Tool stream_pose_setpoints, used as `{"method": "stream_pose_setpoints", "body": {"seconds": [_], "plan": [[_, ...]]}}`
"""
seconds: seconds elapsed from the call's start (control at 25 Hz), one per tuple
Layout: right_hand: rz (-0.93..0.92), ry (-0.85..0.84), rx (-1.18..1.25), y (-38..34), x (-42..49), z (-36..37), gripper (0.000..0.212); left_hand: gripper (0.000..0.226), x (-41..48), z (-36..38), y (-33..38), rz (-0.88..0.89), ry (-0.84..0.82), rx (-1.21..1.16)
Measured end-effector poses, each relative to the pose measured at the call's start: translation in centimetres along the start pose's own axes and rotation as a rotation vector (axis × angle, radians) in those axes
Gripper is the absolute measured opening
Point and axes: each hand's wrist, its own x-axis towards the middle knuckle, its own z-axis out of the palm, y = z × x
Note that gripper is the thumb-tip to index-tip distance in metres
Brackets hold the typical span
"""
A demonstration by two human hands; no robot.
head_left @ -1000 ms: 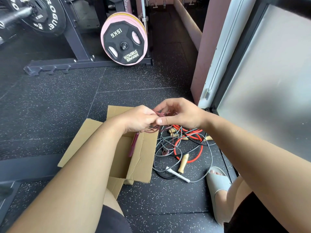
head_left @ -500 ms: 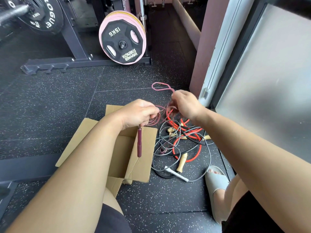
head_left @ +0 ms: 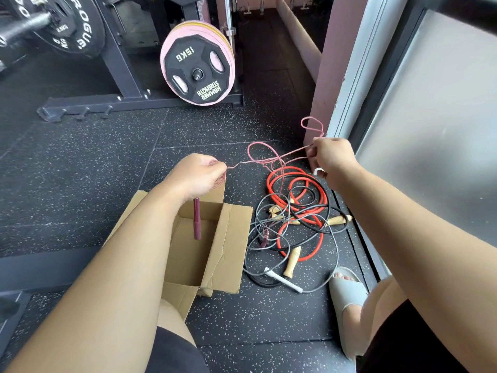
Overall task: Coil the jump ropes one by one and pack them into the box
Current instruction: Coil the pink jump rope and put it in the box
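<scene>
Head view: the thin pink rope (head_left: 242, 162) stretches in mid-air between both hands. The left hand (head_left: 197, 175) clenches coils of it, its maroon handle (head_left: 197, 220) dangling over the open cardboard box (head_left: 228, 238). The right hand (head_left: 332, 157) pinches the strand. Other ropes (head_left: 294, 211) lie tangled on the floor (head_left: 107, 170) just beside the box.

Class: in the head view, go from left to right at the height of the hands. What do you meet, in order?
In order: left hand → pink rope, stretched between the hands → right hand → window.
</scene>
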Motion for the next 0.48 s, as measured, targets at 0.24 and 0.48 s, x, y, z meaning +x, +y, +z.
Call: {"method": "stream_pose_setpoints", "body": {"seconds": [0.24, 0.48], "plan": [[0.083, -0.140, 0.016, 0.9, -0.8, 0.7, 0.024, 0.032, -0.8, 1.2, 0.3, 0.055, -0.180, -0.190], [-0.268, -0.185, -0.688, 2.3, -0.9, 1.4, 0.066, 0.033, -1.5, 1.0, 1.8, 0.126, -0.242, -0.305]]}}
